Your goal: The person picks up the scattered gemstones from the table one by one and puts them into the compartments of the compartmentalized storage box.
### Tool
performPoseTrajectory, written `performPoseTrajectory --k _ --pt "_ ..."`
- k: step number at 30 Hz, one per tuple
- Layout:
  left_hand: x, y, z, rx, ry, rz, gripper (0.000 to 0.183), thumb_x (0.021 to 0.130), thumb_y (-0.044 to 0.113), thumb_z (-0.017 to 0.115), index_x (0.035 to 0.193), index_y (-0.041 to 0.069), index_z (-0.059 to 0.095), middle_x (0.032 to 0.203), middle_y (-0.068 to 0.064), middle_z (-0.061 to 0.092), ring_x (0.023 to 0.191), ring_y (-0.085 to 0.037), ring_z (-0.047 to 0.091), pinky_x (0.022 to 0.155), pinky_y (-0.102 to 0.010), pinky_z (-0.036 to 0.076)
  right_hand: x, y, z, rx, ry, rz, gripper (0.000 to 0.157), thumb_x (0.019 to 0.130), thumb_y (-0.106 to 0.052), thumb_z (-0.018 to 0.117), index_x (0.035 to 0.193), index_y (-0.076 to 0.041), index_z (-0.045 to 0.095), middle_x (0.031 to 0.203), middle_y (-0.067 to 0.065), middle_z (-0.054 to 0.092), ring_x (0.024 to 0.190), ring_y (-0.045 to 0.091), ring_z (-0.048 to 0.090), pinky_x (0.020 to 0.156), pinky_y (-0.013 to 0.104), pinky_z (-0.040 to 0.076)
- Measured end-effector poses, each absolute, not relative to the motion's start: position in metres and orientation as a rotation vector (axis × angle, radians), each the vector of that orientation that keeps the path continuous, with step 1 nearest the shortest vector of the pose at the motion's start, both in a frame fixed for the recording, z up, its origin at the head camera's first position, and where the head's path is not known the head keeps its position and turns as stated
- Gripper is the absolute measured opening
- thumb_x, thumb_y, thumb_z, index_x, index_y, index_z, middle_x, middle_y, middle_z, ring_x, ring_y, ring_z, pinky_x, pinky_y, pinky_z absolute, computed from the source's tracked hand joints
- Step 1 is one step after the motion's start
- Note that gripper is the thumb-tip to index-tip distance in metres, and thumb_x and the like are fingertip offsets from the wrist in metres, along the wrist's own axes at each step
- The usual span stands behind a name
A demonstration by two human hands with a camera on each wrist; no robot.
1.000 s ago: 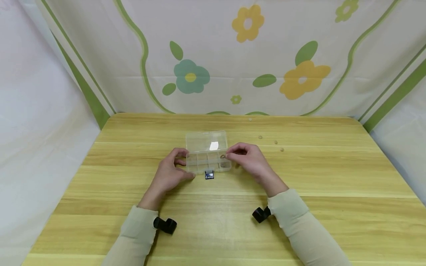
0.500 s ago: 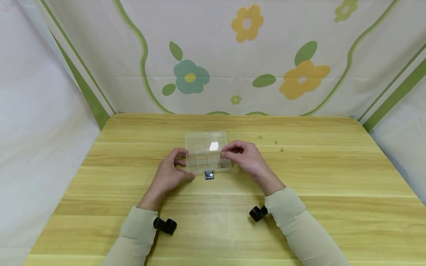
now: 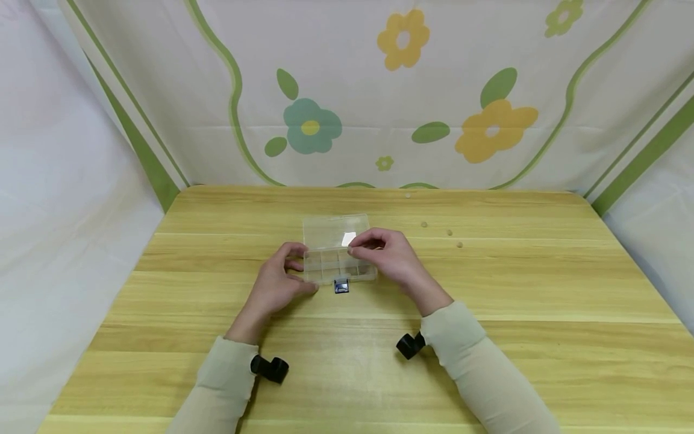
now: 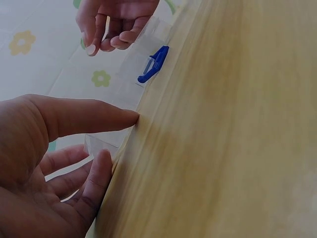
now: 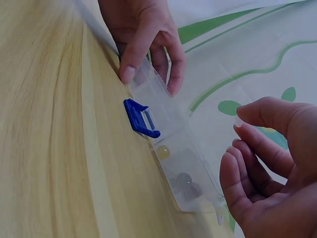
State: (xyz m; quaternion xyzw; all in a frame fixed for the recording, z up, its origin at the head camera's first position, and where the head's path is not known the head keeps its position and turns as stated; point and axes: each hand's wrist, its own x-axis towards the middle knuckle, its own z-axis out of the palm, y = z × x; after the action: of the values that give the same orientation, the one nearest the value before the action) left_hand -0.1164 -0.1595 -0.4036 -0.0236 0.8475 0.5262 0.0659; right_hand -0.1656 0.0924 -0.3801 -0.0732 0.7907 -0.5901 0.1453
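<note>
A clear plastic compartment box [image 3: 329,265] lies on the table with its lid [image 3: 328,232] tipped back. My left hand [image 3: 275,282] holds its left end, thumb at the front corner and fingers along the side. Over the right half of the box is my right hand [image 3: 391,256]. Its thumb and index finger pinch a small whitish bead [image 5: 238,121], mostly covered by the fingertips. In the right wrist view, a yellowish bead [image 5: 163,151] and a dark round bead [image 5: 184,179] sit in the right part of the box. A blue latch [image 5: 140,118] hangs at its front.
Several small pale beads lie behind and right of the box, among them a bead [image 3: 459,245] nearest the right hand and a bead [image 3: 408,194] by the back edge. A flowered cloth [image 3: 358,90] hangs behind the wooden table [image 3: 542,289].
My right hand has moved left, from the box's right end to over its inner compartments. A brownish bead that showed by its fingertips is now hidden. My left hand and the box stay put.
</note>
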Motion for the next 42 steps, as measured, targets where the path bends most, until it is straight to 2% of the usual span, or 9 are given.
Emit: performPoseTrajectory --k 11,28,42 --pt "-0.116 -0.159 -0.403 -0.092 2.541 1.588 0.073 0.078 -0.005 0.089 0.142 0.01 0.058 0.14 -0.016 0.061 0.117 -0.032 0.062 0.092 -0.037 0.06 -0.167 0.087 -0.382 -0.229 2.375 -1.656 0.014 0.095 -0.019 0.083 0.107 -0.012 0.081 0.103 0.005 0.075 0.093 0.021 0.065 0.079 0.032 0.054" --pt "-0.117 -0.159 -0.403 -0.069 2.541 1.592 0.073 0.077 -0.004 0.09 0.141 0.009 0.058 0.143 -0.015 0.06 0.118 -0.033 0.062 0.092 -0.037 0.061 -0.168 0.082 -0.386 -0.334 2.615 -1.435 0.008 0.091 -0.011 0.082 0.099 -0.011 0.081 0.103 0.007 0.07 0.091 0.02 0.065 0.081 0.031 0.054" --pt "-0.116 -0.16 -0.403 -0.074 2.532 1.602 0.073 0.077 -0.005 0.089 0.142 0.009 0.058 0.143 -0.015 0.06 0.119 -0.032 0.06 0.09 -0.036 0.06 -0.166 0.091 -0.388 -0.314 2.55 -1.56 0.009 0.094 -0.016 0.082 0.103 -0.013 0.082 0.104 0.006 0.075 0.092 0.02 0.066 0.084 0.033 0.055"
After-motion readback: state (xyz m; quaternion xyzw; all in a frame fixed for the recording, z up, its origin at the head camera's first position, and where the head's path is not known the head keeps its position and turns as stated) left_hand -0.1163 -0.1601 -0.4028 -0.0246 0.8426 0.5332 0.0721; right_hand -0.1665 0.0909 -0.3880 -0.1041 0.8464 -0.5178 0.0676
